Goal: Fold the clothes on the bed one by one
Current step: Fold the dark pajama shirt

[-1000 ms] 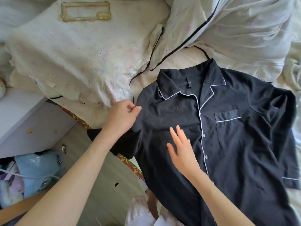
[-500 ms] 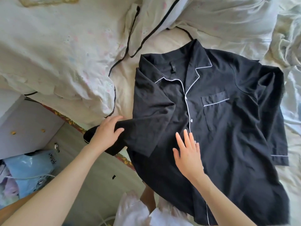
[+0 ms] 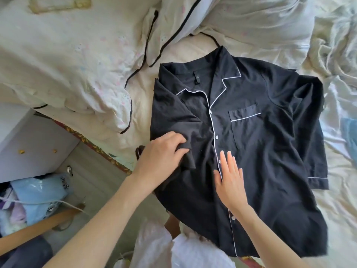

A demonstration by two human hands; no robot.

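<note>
Black pajama shirt w/ white piping lies face-up, collar away, near-side sleeve folded over front.

One black shirt is lying on the bed; two hands, left hand and right hand, are resting on it; one cabinet is standing far left.

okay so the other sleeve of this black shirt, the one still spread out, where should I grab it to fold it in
Probably pinch the sleeve at its white-piped cuff, coming from the outer side of the black shirt with the right hand. That cuff edge lies flat and free on the bed sheet, with nothing over it, so it should lift and swing inward cleanly.
</note>
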